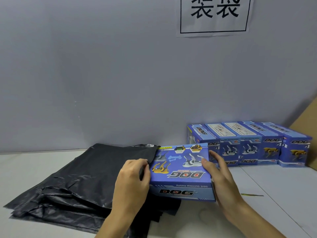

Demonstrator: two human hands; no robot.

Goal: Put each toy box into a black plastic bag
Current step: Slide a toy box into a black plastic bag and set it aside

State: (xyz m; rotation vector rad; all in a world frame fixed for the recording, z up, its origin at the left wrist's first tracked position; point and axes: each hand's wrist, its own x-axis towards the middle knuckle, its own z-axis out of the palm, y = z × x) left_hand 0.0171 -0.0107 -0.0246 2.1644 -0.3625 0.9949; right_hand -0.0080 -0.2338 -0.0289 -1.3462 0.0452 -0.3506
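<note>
— Two hands are working on one toy box (pixel 180 170), right?

— Yes. It is lying flat on the white table (pixel 257 212), its left end sitting at the mouth of the top black plastic bag (pixel 96 169) of a flat stack of bags.

— What is it looking like?

— Blue cardboard, showing printed yellow and white robot dogs, a bone, and the word "DOG" upside down on top; the near side is reading "FUNNY MOVING DOG".

— And the grips?

— The left hand (pixel 133 179) is pinching the bag's edge, fingers curled, just beside the box's left end. The right hand (pixel 217 170) is pressing the box's right end with fairly straight fingers, thumb resting on top.

— Anything behind?

— Five more blue boxes (pixel 248 145) are standing in a row against the grey wall (pixel 103 74), under a paper sign (pixel 214 16). A cardboard piece (pixel 307 127) is leaning at the right edge.
</note>
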